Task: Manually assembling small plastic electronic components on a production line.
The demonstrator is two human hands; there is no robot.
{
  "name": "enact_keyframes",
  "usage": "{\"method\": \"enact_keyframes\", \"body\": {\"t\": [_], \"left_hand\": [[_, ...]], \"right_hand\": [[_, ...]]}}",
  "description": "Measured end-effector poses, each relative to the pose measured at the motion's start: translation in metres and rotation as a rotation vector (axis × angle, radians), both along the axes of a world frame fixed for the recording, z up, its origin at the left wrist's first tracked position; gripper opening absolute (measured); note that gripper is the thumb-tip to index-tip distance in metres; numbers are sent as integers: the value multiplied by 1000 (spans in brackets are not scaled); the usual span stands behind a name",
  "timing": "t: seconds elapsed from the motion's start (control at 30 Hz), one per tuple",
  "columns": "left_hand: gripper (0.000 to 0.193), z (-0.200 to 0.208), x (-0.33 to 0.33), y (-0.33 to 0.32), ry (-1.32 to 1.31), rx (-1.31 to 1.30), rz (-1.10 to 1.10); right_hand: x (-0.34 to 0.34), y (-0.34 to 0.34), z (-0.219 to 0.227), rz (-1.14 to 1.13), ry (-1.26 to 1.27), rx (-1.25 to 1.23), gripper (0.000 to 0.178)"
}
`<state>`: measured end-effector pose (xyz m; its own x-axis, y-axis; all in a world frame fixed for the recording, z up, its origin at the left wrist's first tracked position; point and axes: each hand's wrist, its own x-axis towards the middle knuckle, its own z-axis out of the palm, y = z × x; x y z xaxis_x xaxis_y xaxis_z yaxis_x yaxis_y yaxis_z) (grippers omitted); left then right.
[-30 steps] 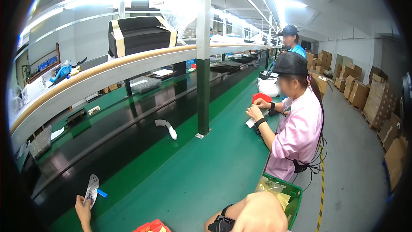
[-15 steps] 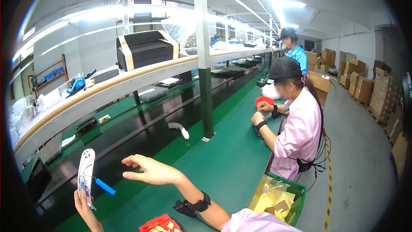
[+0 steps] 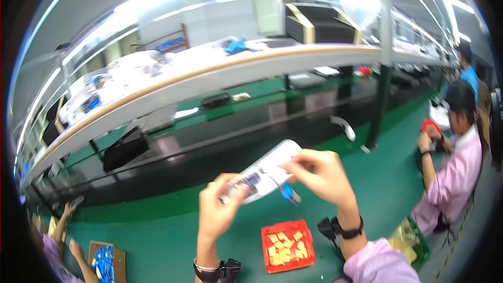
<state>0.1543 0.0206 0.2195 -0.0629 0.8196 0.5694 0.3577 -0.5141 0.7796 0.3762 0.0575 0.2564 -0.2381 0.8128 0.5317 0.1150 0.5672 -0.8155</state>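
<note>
Both hands' fingers hold white device (image 3: 264,170) | green bench (image 3: 152,236) | red tray (image 3: 287,246) | factory line

Over the bench (image 3: 157,230), the left hand (image 3: 217,212) grips the near end of a flat device (image 3: 262,173) and the right hand (image 3: 319,175) pinches its middle from the right. A tray (image 3: 287,245) of small parts lies on the bench below the hands, with a box (image 3: 106,260) at far left. A conveyor (image 3: 209,136) runs behind, a shelf (image 3: 209,73) above it, and a seated person (image 3: 453,178) is at right.
</note>
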Motion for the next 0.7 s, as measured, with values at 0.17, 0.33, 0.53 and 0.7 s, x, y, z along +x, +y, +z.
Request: {"method": "enact_keyframes", "body": {"t": [0.17, 0.33, 0.53, 0.7], "left_hand": [[18, 10, -17, -12, 365, 110, -94], [17, 10, -30, -3, 312, 268, -140], [18, 27, -14, -19, 161, 480, 418], [26, 30, -3, -49, 367, 151, 171]], "right_hand": [[-2, -4, -5, 185, -265, 318, 65], [-30, 4, -11, 780, -605, -183, 60], [-47, -2, -23, 620, 36, -487, 38], [-35, -5, -17, 548, 314, -421, 36]]}}
